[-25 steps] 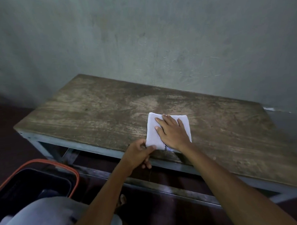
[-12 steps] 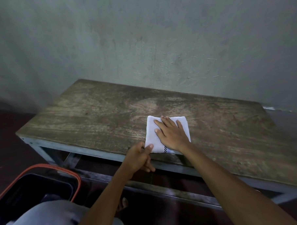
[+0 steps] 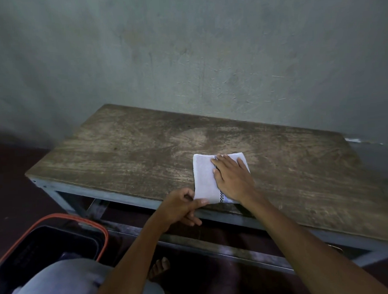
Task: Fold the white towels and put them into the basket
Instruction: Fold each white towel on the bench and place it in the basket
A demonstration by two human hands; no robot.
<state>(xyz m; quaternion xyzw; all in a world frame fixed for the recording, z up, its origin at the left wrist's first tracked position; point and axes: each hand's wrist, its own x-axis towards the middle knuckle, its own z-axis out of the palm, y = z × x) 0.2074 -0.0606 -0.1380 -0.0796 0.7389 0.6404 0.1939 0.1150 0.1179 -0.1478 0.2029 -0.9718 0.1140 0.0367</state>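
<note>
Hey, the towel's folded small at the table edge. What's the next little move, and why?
Probably lift the right hand off the towel, so the left hand, which pinches its near corner at the table edge, can carry it down to the basket on the left.

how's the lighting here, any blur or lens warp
Head view: dim, flat light, no glare; the white towel is the brightest patch; the basket and floor sink into shadow; little motion blur; mild wide-angle stretch near the borders.
</note>
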